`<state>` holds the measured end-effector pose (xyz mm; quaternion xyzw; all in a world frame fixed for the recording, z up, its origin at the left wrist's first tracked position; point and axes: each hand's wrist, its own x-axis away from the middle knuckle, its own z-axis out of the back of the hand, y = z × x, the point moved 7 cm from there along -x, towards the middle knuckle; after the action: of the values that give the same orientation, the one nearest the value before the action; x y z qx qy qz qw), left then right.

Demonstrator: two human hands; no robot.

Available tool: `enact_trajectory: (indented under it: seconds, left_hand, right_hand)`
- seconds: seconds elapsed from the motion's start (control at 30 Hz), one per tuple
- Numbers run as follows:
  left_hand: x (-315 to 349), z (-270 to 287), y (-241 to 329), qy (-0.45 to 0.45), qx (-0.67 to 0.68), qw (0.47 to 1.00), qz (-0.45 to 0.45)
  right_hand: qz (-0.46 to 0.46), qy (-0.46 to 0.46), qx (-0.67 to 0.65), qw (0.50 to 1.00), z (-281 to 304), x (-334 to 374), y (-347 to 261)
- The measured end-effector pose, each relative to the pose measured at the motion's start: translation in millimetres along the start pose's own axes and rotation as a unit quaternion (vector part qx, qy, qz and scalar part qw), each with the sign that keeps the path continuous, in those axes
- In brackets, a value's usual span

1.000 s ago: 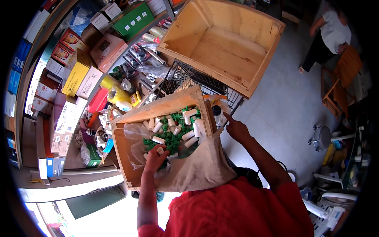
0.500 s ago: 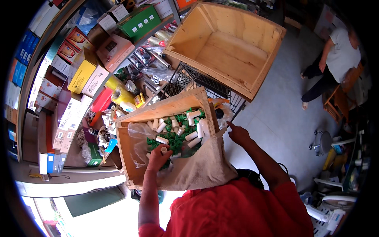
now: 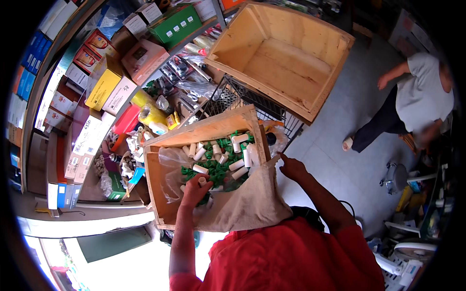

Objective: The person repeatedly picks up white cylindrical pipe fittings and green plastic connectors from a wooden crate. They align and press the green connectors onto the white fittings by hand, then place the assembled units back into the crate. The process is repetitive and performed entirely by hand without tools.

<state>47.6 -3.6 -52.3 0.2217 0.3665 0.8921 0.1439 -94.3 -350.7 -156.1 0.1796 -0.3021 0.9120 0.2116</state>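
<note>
A wooden box (image 3: 152, 179) is in front of me, holding white pipe fittings (image 3: 238, 165) and green plastic fittings (image 3: 221, 172) mixed together. My left hand (image 3: 194, 193) is inside its near left part, fingers closed around a short cream-white pipe piece (image 3: 202, 181). Tan sacking cloth (image 3: 247, 203) drapes over the near side of the box. At the cloth's upper right corner, my right hand (image 3: 293, 169) pinches the edge just outside the box. Clear plastic film (image 3: 170, 174) lines the left inside of the box.
Beyond stands a larger empty wooden crate (image 3: 286, 58) on a black wire rack (image 3: 272, 110). Shelves of cartons, including a yellow box (image 3: 103, 85), line the left. At right, a person in a white top (image 3: 423, 97) is near a round stool (image 3: 394, 177).
The person at right has shifted, with an arm raised and a leg stretched forward. My hands stay nearly in place; the view has shifted slightly.
</note>
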Motion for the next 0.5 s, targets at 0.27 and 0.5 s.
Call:
enact_trajectory:
  seconds: [0.27, 0.5]
  left_hand:
    - [-2.8, -0.4, -0.2, 0.008, -0.007, 1.000, -0.020]
    - [-3.3, -0.7, -1.4, 0.014, -0.006, 0.999, -0.040]
  right_hand:
    - [-0.009, -0.011, 0.003, 1.000, -6.4, -1.4, 3.9]
    - [-0.015, -0.023, 0.013, 1.000, -7.7, 0.3, 5.4]
